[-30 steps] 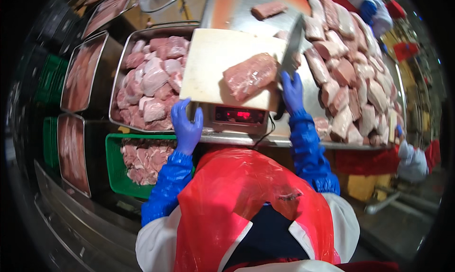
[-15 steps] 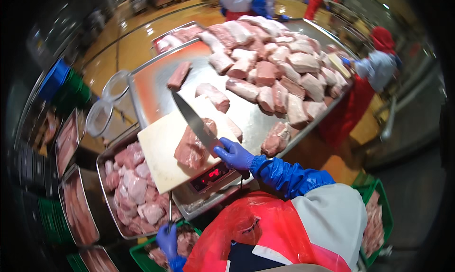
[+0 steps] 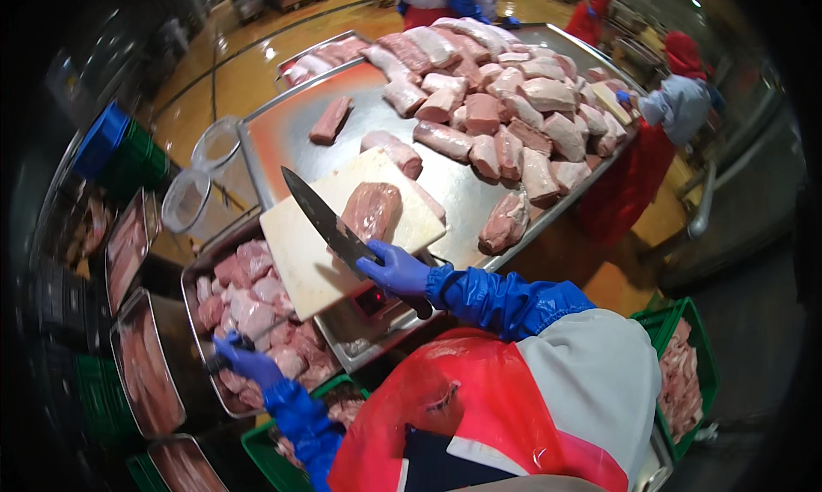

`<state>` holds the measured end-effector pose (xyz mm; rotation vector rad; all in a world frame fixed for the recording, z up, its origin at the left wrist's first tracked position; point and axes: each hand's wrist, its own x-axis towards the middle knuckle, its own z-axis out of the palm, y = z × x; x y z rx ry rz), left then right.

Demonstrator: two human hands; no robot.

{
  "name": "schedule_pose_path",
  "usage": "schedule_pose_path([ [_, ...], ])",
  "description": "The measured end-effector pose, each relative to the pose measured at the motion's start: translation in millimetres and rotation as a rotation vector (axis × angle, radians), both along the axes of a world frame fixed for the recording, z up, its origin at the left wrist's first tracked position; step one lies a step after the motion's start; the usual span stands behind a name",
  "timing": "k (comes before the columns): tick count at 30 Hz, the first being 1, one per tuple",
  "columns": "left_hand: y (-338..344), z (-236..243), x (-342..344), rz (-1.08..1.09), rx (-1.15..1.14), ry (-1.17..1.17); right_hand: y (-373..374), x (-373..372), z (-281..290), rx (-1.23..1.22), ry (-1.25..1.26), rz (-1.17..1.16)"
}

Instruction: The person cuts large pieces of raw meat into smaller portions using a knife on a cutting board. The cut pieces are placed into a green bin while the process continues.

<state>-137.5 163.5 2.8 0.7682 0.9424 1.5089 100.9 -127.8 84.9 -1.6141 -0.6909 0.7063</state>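
My right hand [image 3: 396, 269] grips a long knife [image 3: 321, 218] by its dark handle. Its broad blade points to the far left, above the left side of a white cutting board [image 3: 295, 278]. Right of the blade, a trimmed piece of meat [image 3: 372, 211] lies on the board. My left hand [image 3: 248, 359] is closed round a dark-handled tool [image 3: 240, 341], over the near left part of a metal tray [image 3: 190, 278] of meat chunks. A thin shaft seems to run from that tool toward the board; its kind is unclear. Both hands wear blue gloves.
Under the board sits a scale [image 3: 370, 300] with a red display. A large metal table [image 3: 300, 162] carries many meat blocks [image 3: 484, 113]. Green crates [image 3: 709, 381] flank me. Clear round tubs [image 3: 186, 201] stand left. A co-worker [image 3: 676, 107] stands at the table's right edge.
The knife and my right hand have moved left, off the meat piece. My left hand has risen from low near my apron to above the meat tray, still holding the tool.
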Motion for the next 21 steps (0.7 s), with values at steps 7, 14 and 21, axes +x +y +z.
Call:
schedule_pose_path([
  [7,-66,227,-19,-0.250,0.971,-0.029,45,13,52,0.229,0.305,0.052],
  [14,-136,246,29,-0.557,1.881,0.611,102,108,68,-0.381,-0.342,0.480],
  [21,-154,232,69,-0.706,1.939,0.523,84,49,190,-0.215,-1.233,0.916],
])
